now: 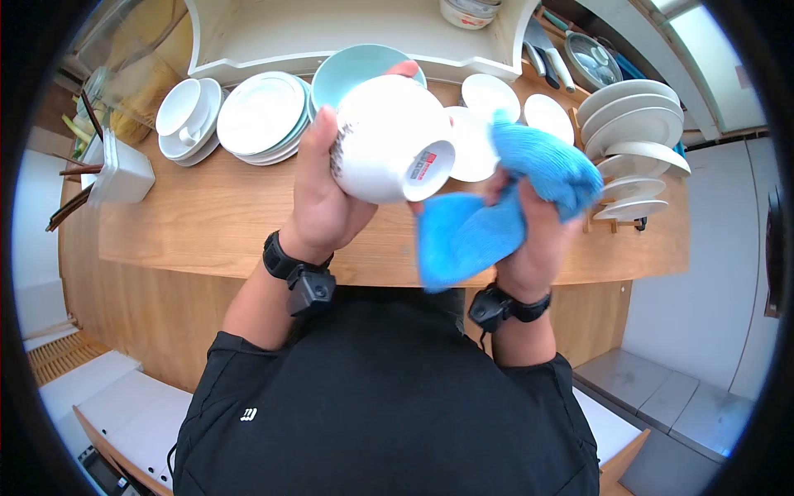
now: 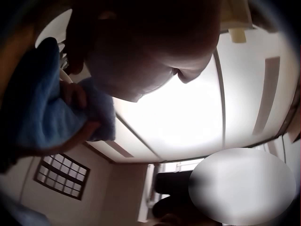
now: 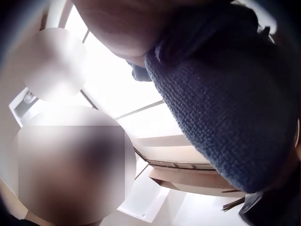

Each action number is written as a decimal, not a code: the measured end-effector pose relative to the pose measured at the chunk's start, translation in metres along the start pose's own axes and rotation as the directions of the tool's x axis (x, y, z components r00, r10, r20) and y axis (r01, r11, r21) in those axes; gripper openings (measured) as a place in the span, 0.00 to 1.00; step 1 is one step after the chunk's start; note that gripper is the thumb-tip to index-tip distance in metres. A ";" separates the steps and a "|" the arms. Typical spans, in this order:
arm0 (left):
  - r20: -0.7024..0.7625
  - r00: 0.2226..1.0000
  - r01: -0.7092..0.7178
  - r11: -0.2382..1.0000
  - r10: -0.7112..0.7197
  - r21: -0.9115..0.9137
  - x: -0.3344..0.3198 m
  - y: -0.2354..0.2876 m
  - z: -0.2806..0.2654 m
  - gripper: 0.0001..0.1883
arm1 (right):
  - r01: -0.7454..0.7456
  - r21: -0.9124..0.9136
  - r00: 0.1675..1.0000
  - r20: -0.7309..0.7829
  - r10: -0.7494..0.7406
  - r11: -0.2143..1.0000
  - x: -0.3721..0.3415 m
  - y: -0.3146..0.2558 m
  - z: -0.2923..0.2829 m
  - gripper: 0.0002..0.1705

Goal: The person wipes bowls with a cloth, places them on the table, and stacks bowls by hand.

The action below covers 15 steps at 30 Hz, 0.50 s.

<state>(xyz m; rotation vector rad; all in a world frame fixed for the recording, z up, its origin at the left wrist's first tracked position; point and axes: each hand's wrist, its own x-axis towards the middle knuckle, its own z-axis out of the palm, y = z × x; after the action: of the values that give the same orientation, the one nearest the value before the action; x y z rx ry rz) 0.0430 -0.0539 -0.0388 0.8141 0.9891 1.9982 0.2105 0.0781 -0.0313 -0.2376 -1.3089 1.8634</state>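
Left grip point(image 1: 327, 194) closed round a white bowl point(image 1: 382, 124), thumb along the near side and fingertips showing over the far edge; the bowl is tipped, its base with a red mark turned toward the right grip point(image 1: 539, 236). The right grip is clenched on a bunched blue cloth point(image 1: 471, 240), one part of which extends from it toward the bowl; whether the two touch cannot be told. Just beyond the left grip, partly behind the held bowl, is a pale blue-green bowl point(image 1: 351, 70). To the left of that grip lie a stack of plates point(image 1: 260, 112), then a white cup point(image 1: 182, 106) on saucers, and farthest out a white container point(image 1: 126, 172) with chopsticks. Beyond the right grip stand white dishes point(image 1: 473, 157); to its right, plates point(image 1: 633, 128) lean in a wooden rack. The table point(image 1: 215, 223) extends beneath both grips.
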 end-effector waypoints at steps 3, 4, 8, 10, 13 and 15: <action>0.094 0.975 0.220 0.922 -0.201 -0.318 -0.011 0.009 0.003 0.53 | 0.668 -0.566 0.734 0.394 -0.554 0.483 0.028 -0.013 -0.011 0.31; 0.120 0.975 0.220 0.915 -0.189 -0.338 -0.013 0.007 0.001 0.49 | 0.675 -0.573 0.737 0.496 -0.460 0.465 0.028 -0.019 -0.005 0.32; -0.049 0.986 0.145 0.964 -0.160 -0.224 -0.021 0.003 0.004 0.38 | 0.569 -0.444 0.768 0.587 -0.254 0.692 0.022 -0.010 0.012 0.40; -0.212 0.975 0.060 0.997 -0.068 -0.044 -0.021 0.000 0.002 0.35 | 0.534 -0.357 0.779 0.561 -0.281 0.766 0.017 -0.001 0.019 0.43; -0.152 0.987 0.081 0.966 -0.044 0.244 -0.024 0.013 -0.001 0.34 | 0.632 -0.436 0.742 0.577 -0.340 0.640 0.008 0.008 0.026 0.45; -0.108 0.991 0.104 0.960 -0.078 0.262 -0.026 0.016 -0.003 0.34 | 0.634 -0.438 0.740 0.583 -0.335 0.637 0.008 0.012 0.021 0.44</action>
<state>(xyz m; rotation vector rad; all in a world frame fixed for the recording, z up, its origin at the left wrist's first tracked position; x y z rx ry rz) 0.0486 -0.0839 -0.0324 0.8027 1.3499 1.8641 0.1873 0.0680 -0.0301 0.2483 -2.0510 0.9720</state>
